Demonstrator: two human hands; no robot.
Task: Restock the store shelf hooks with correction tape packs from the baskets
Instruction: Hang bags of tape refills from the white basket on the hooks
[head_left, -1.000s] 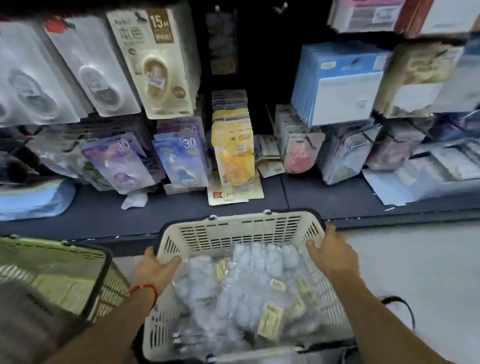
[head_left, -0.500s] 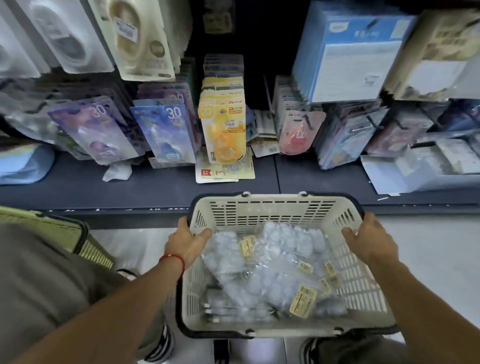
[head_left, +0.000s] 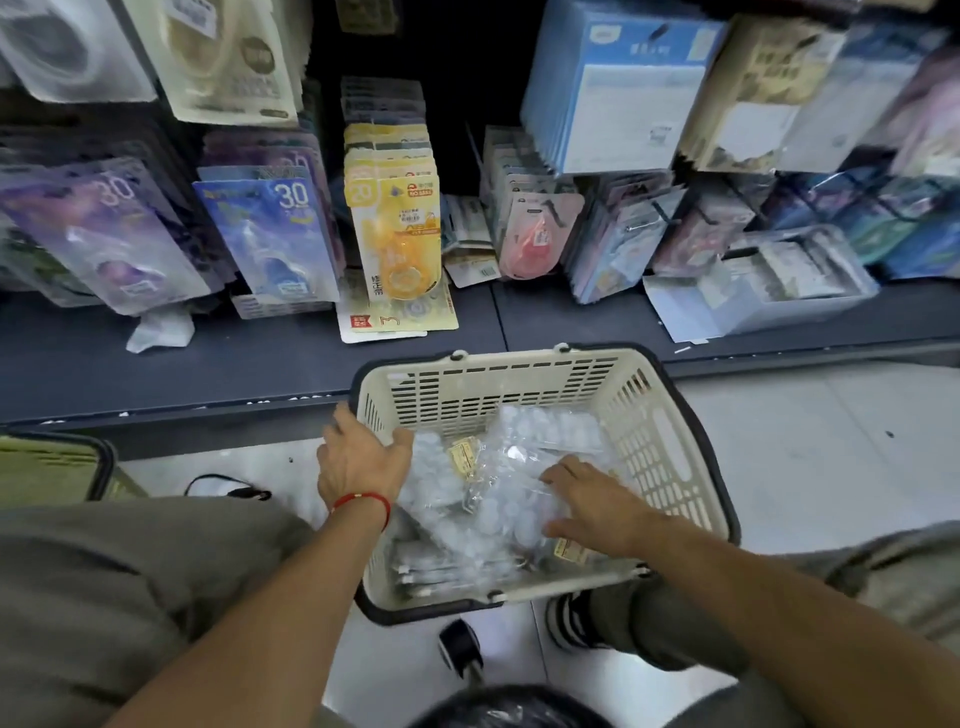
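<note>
Right hand (head_left: 592, 501) moved off basket (head_left: 670, 447) rim onto bagged packs (head_left: 498, 483), grip released; left hand (head_left: 361, 460) seemingly grasping rim.

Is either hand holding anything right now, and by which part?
Left hand grips the basket by its left rim. Right hand lies flat on the clear bags, gripping nothing.

A pale tiled floor (head_left: 810, 467) is seen below a dark shelf (head_left: 249, 364); the shelf back is left in shadow.
</note>
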